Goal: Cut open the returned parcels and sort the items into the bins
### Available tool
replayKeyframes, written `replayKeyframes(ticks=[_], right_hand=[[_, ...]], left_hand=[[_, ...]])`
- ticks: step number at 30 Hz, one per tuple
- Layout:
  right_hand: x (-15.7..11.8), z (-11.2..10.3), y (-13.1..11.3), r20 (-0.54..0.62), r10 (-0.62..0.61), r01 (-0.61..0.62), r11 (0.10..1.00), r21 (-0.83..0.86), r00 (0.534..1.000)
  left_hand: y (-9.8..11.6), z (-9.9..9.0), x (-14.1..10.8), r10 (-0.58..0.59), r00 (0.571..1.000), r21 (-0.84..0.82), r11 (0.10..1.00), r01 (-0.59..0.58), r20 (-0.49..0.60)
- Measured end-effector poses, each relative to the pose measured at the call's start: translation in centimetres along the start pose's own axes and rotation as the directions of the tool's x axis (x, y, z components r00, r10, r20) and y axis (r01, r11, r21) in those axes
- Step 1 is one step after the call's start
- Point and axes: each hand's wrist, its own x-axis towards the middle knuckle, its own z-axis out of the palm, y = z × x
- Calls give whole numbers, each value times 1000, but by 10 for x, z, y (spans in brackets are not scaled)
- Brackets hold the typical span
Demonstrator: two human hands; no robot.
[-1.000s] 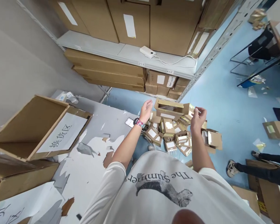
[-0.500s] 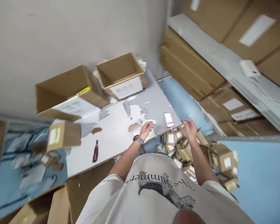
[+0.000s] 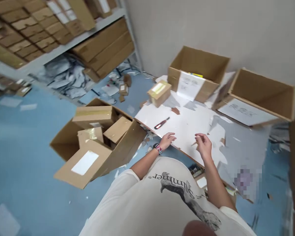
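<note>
My left hand (image 3: 167,141), with a dark watch and a patterned band at its wrist, hovers by the table's front edge with its fingers loosely apart and nothing in them. My right hand (image 3: 203,145) is over the white table top (image 3: 184,126), its fingers slightly bent and apart, also holding nothing visible. Beyond my left hand lies a red and black utility knife (image 3: 162,123). A small taped carton (image 3: 159,92) sits at the table's far left corner. Several torn scraps, among them a brown cardboard piece (image 3: 175,111), are scattered on the surface.
Two open cardboard boxes, one left (image 3: 173,77) and one right (image 3: 260,113), stand along the wall side. On the left, a large open box (image 3: 130,147) holds several cartons. Shelving (image 3: 71,41) with stacked boxes lines the back left. Paper litters the blue floor (image 3: 46,144).
The view has swung left, bringing the large box of cartons and the shelving into sight. My right hand has come from beyond the table's right end to over its top, nearer the left hand.
</note>
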Motion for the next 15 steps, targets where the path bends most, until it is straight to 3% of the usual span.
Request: replayKeyframes(ticks=[4,8,11,13,15], right_hand=[[8,129,-42,207,-4,1,1000,14,978],[0,235,-81,399,-50,47,999,19,915],[1,283,-103,502,-68,65,998,23,862],[9,298,-114,533,-59,67,998,4,844],[21,302,-121,512,-55,75,997,-19,857]], left_hand=[[-5,-98,-11,45,999,-85,995,-46,-22],[-7,-166,-24,100,995,-128,987,-100,-8],[5,-192,-11,96,994,-107,989,-101,-43],[27,-200,13,140,984,-36,989,-145,-113],[59,-205,47,253,945,103,966,-236,-208]])
